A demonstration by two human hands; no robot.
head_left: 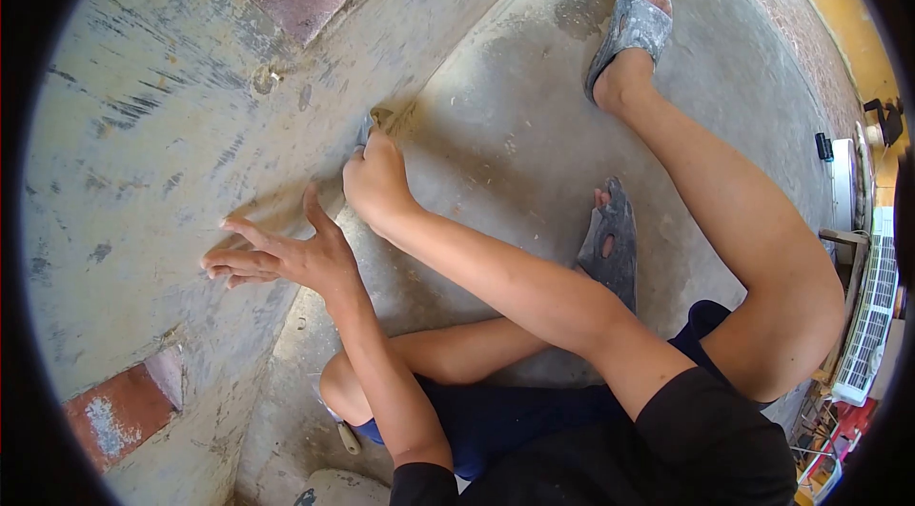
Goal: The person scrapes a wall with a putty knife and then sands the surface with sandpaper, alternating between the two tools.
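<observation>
My right hand (378, 184) is closed in a fist low by the wall, near where it meets the floor. A small flat piece, olive and grey (381, 115), sticks out past the knuckles against the wall; I cannot tell its exact kind. My left hand (295, 253) is open, fingers spread, close to the pale wall (143, 153), with nothing in it. Grey scuffs and dark patches mark the wall's surface around both hands.
The grey concrete floor (515, 125) runs along the wall. My legs, in dusty slippers (629, 30), are bent across it. A tool with a pale handle (350, 437) lies beside my knee. Red-faced recesses (124, 415) break the wall. A white slatted panel (865, 306) stands far right.
</observation>
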